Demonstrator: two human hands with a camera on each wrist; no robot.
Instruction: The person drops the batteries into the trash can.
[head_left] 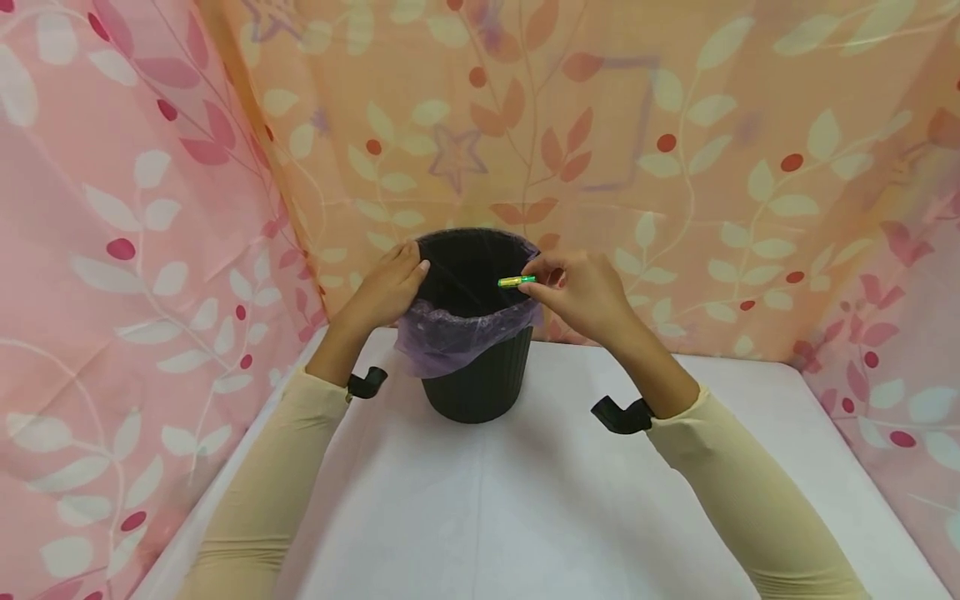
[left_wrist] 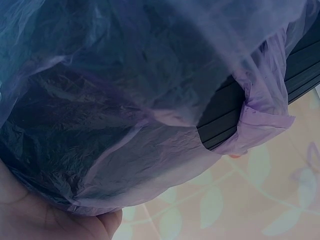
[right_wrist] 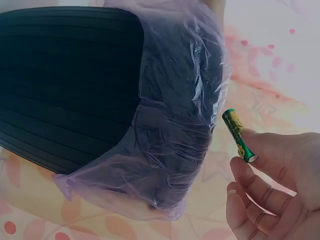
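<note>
A black ribbed trash bin (head_left: pixel 480 375), lined with a translucent purple bag (head_left: pixel 457 337) folded over its rim, stands upright. My left hand (head_left: pixel 390 283) holds the bin's left rim through the bag, thumb at the edge. In the left wrist view, part of that hand (left_wrist: pixel 45 212) lies against the bag (left_wrist: pixel 150 165). My right hand (head_left: pixel 588 292) pinches a small green-and-yellow battery (head_left: pixel 516 282) between thumb and fingers, at the right side of the bin's opening. In the right wrist view, the battery (right_wrist: pixel 235 127) shows a silvery end, beyond the bag-covered rim (right_wrist: pixel 207 125).
The bin stands on a white-covered table (head_left: pixel 480 517), near its back edge. Floral cloth (head_left: pixel 600 100) hangs behind, with pink floral cloth (head_left: pixel 135 333) on the left and more on the right. Black wrist mounts (head_left: pixel 622 415) sit at both cuffs.
</note>
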